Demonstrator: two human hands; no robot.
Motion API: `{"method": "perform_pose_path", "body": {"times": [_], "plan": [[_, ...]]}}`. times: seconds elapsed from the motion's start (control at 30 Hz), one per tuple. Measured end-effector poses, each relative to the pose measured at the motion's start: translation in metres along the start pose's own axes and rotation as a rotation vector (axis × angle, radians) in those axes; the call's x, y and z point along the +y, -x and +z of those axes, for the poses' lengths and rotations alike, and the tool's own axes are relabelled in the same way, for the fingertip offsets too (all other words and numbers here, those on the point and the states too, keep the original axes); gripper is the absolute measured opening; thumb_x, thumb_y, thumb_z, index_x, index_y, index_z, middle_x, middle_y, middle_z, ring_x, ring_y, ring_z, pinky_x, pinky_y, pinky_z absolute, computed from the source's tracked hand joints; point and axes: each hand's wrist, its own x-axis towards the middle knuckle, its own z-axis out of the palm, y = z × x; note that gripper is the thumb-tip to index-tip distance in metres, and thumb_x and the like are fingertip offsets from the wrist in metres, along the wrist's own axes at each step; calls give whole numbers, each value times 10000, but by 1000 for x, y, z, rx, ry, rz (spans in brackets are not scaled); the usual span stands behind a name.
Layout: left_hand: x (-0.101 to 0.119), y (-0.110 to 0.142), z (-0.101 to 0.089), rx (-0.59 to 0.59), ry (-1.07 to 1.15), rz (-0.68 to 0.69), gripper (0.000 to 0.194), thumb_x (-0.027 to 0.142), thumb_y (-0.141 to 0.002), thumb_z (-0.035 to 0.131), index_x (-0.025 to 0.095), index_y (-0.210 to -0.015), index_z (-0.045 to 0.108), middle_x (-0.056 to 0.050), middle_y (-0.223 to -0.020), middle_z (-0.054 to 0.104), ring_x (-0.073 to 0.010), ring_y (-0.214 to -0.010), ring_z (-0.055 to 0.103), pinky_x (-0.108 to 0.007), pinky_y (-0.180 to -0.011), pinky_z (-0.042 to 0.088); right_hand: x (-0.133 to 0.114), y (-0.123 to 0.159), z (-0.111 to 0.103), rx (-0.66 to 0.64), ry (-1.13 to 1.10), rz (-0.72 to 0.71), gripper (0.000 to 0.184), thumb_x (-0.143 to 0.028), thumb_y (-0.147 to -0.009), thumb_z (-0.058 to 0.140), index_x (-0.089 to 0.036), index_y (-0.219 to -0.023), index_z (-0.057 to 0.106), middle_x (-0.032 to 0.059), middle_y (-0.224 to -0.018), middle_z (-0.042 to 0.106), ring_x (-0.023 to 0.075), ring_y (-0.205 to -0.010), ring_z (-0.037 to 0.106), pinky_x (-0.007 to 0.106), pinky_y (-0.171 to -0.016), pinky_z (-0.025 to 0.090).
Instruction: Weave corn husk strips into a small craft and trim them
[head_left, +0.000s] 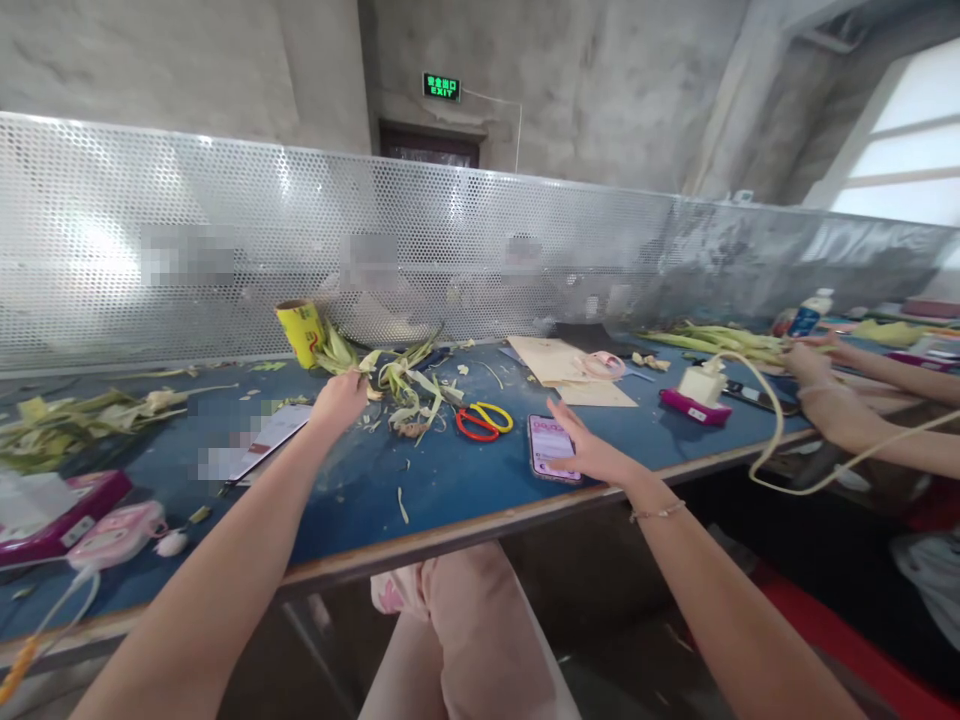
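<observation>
My left hand is closed on the leafy end of a corn husk, its fingertips partly hidden among the leaves. Loose, torn husks lie just right of it. Farther right, a phone with a lit screen lies on the blue table. Over its right edge reaches my right hand, fingers apart, the thumb across the screen. Between my hands rest scissors with one red and one yellow handle. A second phone or tablet, partly blurred, sits beside my left forearm.
A yellow tube stands by the perforated metal screen. Husks and a magenta-based box are at left. Brown paper, a tape roll and a cabled charger lie right, near another person's arms.
</observation>
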Motion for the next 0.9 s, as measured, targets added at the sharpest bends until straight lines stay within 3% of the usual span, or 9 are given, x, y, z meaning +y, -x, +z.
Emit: {"method": "perform_pose_path", "body": {"times": [0.1, 0.2, 0.27, 0.37, 0.5, 0.6, 0.7, 0.83, 0.9], "plan": [[1, 1, -1, 4, -8, 10, 385, 264, -899, 290, 111, -1126, 562, -173, -1106, 647, -261, -1072, 593, -328, -905, 434, 12, -8, 4, 218, -125, 26, 750, -410, -707, 661, -292, -1393, 383, 62, -1551, 155, 256, -1432, 91, 485, -1142, 148], [2, 1, 0, 1, -8, 21, 387, 250, -895, 286, 107, -1110, 574, -175, -1102, 647, -260, -1069, 593, -333, -915, 429, 18, -10, 8, 306, -249, 70, 614, -445, -742, 613, -287, -1319, 479, 62, -1514, 264, 249, -1416, 177, 469, -1135, 191], [2, 0, 0, -4, -2, 17, 385, 249, -891, 285, 112, -1088, 586, -172, -1079, 653, -260, -1057, 597, -336, -909, 433, 17, -6, 8, 279, -272, 70, 619, -465, -726, 634, -310, -1307, 487, 45, -1508, 285, 251, -1404, 216, 476, -1128, 210], [2, 0, 1, -6, 9, 6, 379, 257, -887, 289, 119, -1072, 590, -167, -1064, 657, -257, -1051, 598, -331, -900, 438, 9, 4, 6, 133, -180, -21, 688, -479, -699, 672, -319, -1334, 461, 43, -1489, 336, 261, -1382, 274, 487, -1129, 199], [3, 1, 1, -6, 28, 6, 368, 261, -891, 295, 124, -1066, 588, -168, -1078, 653, -258, -1064, 594, -324, -904, 435, -2, 11, 2, -22, 49, -146, 816, -473, -606, 749, -317, -1349, 451, 57, -1523, 259, 288, -1402, 212, 499, -1135, 159], [5, 3, 0, -10, 42, 11, 362, 246, -889, 300, 117, -1076, 582, -174, -1088, 649, -266, -1067, 592, -329, -902, 434, -5, 12, 4, -38, 74, -146, 831, -450, -597, 756, -312, -1354, 444, 63, -1522, 259, 283, -1404, 205, 492, -1133, 172], [6, 4, -2, -17, 58, 17, 364, 242, -887, 309, 117, -1100, 577, -176, -1095, 649, -273, -1066, 593, -335, -895, 436, 0, 7, 7, 54, 24, -109, 738, -411, -626, 732, -296, -1314, 490, 66, -1492, 325, 273, -1382, 265, 479, -1131, 186], [7, 5, -3, -24, 56, 6, 367, 246, -887, 319, 119, -1112, 580, -172, -1100, 652, -266, -1071, 592, -323, -892, 439, 14, -4, 12, 306, -140, 8, 440, -399, -741, 578, -260, -1158, 596, 57, -1375, 484, 246, -1317, 376, 464, -1120, 216], [8, 5, -3, -22, 49, 4, 368, 250, -888, 321, 123, -1120, 578, -164, -1109, 651, -260, -1082, 588, -318, -902, 435, 20, -9, 13, 344, -207, 52, 341, -368, -762, 533, -272, -1076, 626, 38, -1270, 570, 238, -1258, 442, 468, -1110, 232]]}}
